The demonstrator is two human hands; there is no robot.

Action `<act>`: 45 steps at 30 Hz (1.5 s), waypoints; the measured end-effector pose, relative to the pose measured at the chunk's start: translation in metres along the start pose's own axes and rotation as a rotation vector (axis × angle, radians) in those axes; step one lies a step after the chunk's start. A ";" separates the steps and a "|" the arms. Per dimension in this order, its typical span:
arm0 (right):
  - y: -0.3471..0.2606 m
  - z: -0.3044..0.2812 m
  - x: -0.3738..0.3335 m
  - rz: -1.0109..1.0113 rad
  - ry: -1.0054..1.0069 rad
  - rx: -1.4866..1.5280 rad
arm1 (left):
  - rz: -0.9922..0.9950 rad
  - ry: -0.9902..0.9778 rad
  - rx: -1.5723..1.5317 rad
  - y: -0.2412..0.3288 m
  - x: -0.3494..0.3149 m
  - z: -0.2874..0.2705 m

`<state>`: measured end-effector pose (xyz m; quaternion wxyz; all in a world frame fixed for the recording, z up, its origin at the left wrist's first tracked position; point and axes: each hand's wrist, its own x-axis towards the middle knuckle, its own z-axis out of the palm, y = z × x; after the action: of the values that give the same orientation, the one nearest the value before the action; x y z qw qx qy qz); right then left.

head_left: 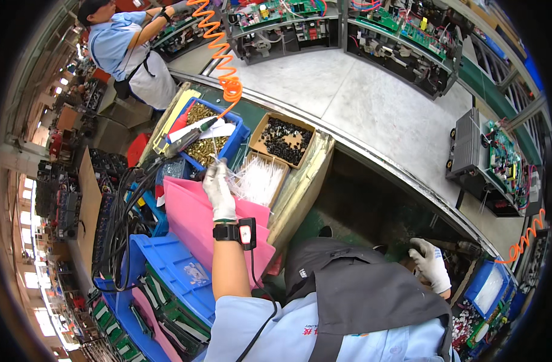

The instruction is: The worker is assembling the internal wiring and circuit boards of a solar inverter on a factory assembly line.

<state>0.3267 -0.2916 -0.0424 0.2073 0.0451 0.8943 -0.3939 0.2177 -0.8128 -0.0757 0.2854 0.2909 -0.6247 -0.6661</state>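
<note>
My left hand (pixel 218 192), in a white glove with a black strap at the wrist, reaches over a pink sheet (pixel 188 208). Its fingertips are drawn together at the near edge of a blue bin (pixel 242 131) of brass-coloured screws (pixel 199 113); what they pinch is too small to make out. Just right of these fingers, thin white cable ties (pixel 255 181) fill an open cardboard box. A power screwdriver (pixel 191 137) lies across the bin. My right hand (pixel 431 265), also gloved, hangs at the right beside the bench edge, fingers loosely apart and holding nothing visible.
A carton of small black parts (pixel 284 140) stands behind the ties. Blue crates (pixel 167 256) with green circuit boards are at lower left, beside black cables (pixel 116 226). Opened machines (pixel 496 163) stand along the pale conveyor (pixel 360 90). A co-worker (pixel 128 51) is at far left.
</note>
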 end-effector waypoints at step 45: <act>0.309 -0.378 0.042 -0.074 1.235 0.628 | -0.053 -1.058 0.004 0.003 -0.345 0.446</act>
<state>0.2370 0.1898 -0.0431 -0.3760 0.2885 0.6931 -0.5431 0.1161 -0.2588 -0.0401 -0.0863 -0.0690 -0.6771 -0.7276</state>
